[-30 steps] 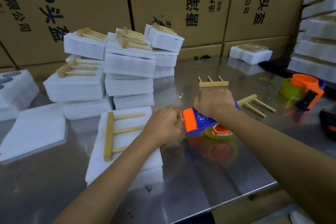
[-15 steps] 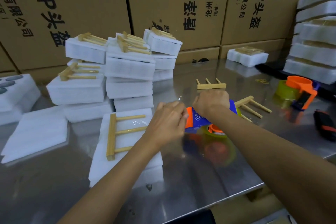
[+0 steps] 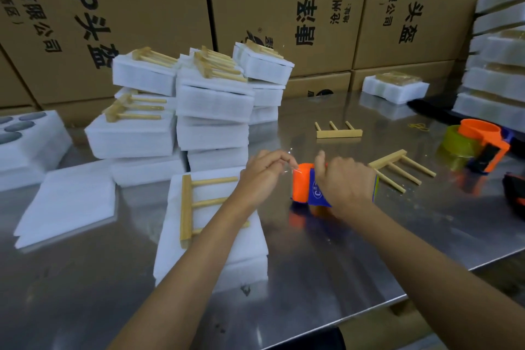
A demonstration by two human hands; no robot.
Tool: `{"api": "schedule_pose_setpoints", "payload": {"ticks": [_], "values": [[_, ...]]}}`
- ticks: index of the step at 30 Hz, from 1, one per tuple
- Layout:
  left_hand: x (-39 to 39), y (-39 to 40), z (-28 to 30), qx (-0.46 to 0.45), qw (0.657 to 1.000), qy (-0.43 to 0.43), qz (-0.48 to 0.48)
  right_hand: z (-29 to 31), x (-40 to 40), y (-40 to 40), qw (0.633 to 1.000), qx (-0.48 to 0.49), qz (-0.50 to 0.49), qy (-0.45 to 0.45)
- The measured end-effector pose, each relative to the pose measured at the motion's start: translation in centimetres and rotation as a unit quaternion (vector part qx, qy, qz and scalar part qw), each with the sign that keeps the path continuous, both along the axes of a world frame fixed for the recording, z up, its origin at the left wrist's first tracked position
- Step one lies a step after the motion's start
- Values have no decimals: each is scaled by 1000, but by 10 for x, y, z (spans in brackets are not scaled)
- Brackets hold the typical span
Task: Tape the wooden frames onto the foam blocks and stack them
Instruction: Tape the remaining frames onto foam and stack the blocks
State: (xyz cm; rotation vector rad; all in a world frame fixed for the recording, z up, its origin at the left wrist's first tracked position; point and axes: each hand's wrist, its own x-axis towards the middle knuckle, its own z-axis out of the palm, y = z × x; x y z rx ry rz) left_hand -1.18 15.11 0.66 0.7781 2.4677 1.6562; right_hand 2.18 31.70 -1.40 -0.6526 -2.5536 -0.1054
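— What's the biggest thing in front of you?

— A wall of brown cardboard boxes [image 3: 159, 23] printed with black characters, standing behind a shiny steel table [image 3: 326, 264]. On the table, near the boxes, I see stacks of white foam blocks [image 3: 213, 111], several with pale wooden frames taped on top [image 3: 218, 65]. More white foam is piled at my far right [image 3: 500, 65].

— And the block you are working on?

— The white foam block [image 3: 210, 244] lies just in front of me, left of centre, on another block. A comb-shaped wooden frame [image 3: 186, 210] with three prongs lies flat on it; my left forearm crosses over the prongs.

— What are your hands doing?

— My right hand [image 3: 345, 182] is wrapped around the orange and blue tape dispenser [image 3: 305, 186], which sits on the table just right of the block. My left hand [image 3: 264, 172] pinches thumb and fingertips together at the dispenser's orange front edge. A thin glint shows there; I cannot tell for sure whether tape is between the fingers.

— Anything loose further off?

— Two spare wooden frames lie on the bare steel, one beyond my hands [image 3: 339, 131] and one just right of them [image 3: 397, 169]. A second orange dispenser with a yellowish tape roll [image 3: 474, 148] stands at the right.
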Motion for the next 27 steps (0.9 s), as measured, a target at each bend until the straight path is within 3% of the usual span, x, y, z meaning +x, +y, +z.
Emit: {"api": "schedule_pose_setpoints", "payload": {"ticks": [3,6,9,12,17,19,21,22,24,27], "values": [[2,0,0,-7,1000,9,-1,-10,11,-6,998,-61,6,-10],[5,-2,3,-5,1000,6,4,3,17,-8,990,-95,65,80],[4,-4,1,4,1000,11,-1,20,24,-20,926,-235,241,173],[5,-4,2,4,1000,6,-2,32,24,-38,869,-386,283,125],[7,-6,2,-4,1000,16,11,31,18,-44,867,-417,263,70],[7,-5,1,-103,989,92,61,28,19,-46,878,-400,254,59],[8,-10,0,-273,930,202,138,22,22,-48,895,-374,241,33],[9,-16,2,-307,906,233,177,18,24,-49,901,-366,234,22],[12,-39,9,-295,888,258,241,9,29,-51,901,-370,226,13],[11,-89,20,-205,901,245,293,-5,31,-55,892,-389,231,27]]}}
